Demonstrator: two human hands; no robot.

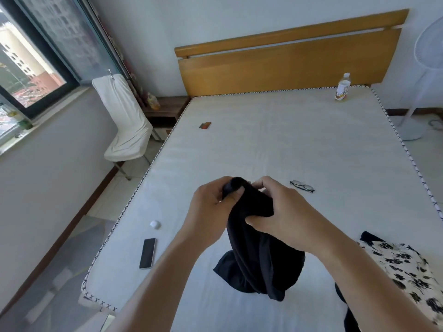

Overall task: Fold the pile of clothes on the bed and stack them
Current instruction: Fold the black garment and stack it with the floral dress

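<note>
Two glasses (302,186) lenses lie beyond the black garment (259,255).

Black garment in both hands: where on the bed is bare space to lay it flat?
The wide middle of the mattress, bordered by the glasses, the small block and the bottle, is bare. It is crowded at the near right by the floral garment.
</note>
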